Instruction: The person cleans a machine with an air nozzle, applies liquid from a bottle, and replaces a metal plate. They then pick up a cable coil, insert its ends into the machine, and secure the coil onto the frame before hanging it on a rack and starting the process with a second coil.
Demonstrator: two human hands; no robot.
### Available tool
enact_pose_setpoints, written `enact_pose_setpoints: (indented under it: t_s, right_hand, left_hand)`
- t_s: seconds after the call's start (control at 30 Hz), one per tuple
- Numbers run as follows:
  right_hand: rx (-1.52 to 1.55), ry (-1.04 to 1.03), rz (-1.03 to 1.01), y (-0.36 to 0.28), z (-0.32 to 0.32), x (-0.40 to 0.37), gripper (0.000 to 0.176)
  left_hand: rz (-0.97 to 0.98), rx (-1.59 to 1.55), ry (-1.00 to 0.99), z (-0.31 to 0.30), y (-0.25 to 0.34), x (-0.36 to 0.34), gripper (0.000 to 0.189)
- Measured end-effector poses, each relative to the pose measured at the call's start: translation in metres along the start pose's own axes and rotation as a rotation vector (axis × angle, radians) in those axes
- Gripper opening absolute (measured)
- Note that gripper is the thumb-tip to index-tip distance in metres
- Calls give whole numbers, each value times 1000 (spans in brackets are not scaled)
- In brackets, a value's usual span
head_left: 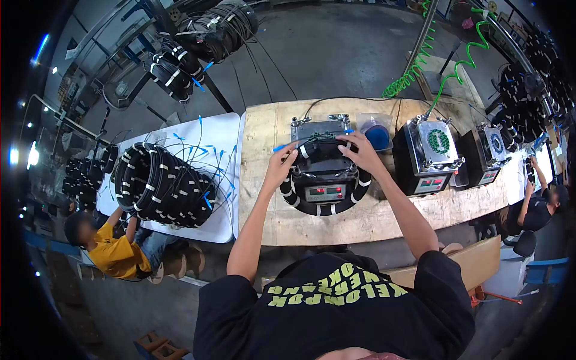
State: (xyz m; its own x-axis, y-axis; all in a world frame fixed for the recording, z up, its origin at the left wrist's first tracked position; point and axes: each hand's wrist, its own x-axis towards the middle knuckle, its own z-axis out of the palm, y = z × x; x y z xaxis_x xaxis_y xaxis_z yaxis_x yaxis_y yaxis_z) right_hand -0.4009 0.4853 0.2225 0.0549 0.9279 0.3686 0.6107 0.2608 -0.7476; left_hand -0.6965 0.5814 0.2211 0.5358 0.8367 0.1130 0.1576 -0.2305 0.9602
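Note:
In the head view a coil of black cable (327, 209) with white tape bands lies around the front of a small metal-topped machine (303, 131). The machine's panel shows red digits (326, 191). My left hand (281, 167) has its fingers closed on the upper left of the coil, near a blue cable tip (279, 148). At the upper right of the coil, my right hand (362, 153) grips it with thumb and bent fingers. Green pieces (324, 136) show on the machine's top between my hands. My fingers partly hide the cable ends.
A stack of banded cable coils (174, 192) with blue tips stands on the white table (222, 231) at left. A blue container (377, 137) and two similar machines, one nearer (429, 150), one farther (485, 150), stand to the right. Green air hoses hang behind. Co-workers sit at both sides.

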Motion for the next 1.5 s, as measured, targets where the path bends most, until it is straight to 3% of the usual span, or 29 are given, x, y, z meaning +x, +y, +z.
enact_pose_setpoints:
  t_s: [0.07,0.17,0.2,0.3,0.33,0.47,0.6,0.73,0.93,1.1,1.23,1.37,1.5]
  right_hand:
    - [-35,-57,-23,-16,4,13,32]
    - [23,-190,97,-23,4,34,31]
    - [0,-190,52,-20,6,39,26]
    - [220,-328,217,-12,8,53,24]
    - [230,-310,183,-11,11,56,23]
    - [243,-315,87,-11,15,67,24]
    - [255,-315,96,8,-7,88,25]
    - [474,-248,412,4,-30,75,24]
    - [760,-78,335,8,-19,61,17]
    - [644,-78,189,15,-5,41,22]
    - [452,-31,149,21,11,28,26]
    - [470,7,99,29,18,25,23]
    - [476,33,90,24,16,20,23]
  left_hand:
    - [54,-20,-14,4,-5,14,48]
    - [54,-26,-85,5,24,27,53]
    - [27,37,-117,5,32,32,57]
    - [29,278,-248,6,25,52,59]
    - [18,300,-273,4,32,56,57]
    - [-4,50,-281,4,46,64,50]
    - [-86,-217,-141,-7,46,62,52]
    - [-70,-478,-86,-29,36,59,53]
    - [-5,-372,-100,-23,37,70,47]
    - [105,-176,-17,-10,8,54,43]
    - [40,51,180,3,-26,19,28]
    - [130,0,388,22,-56,4,27]
    - [245,78,473,28,-32,4,28]
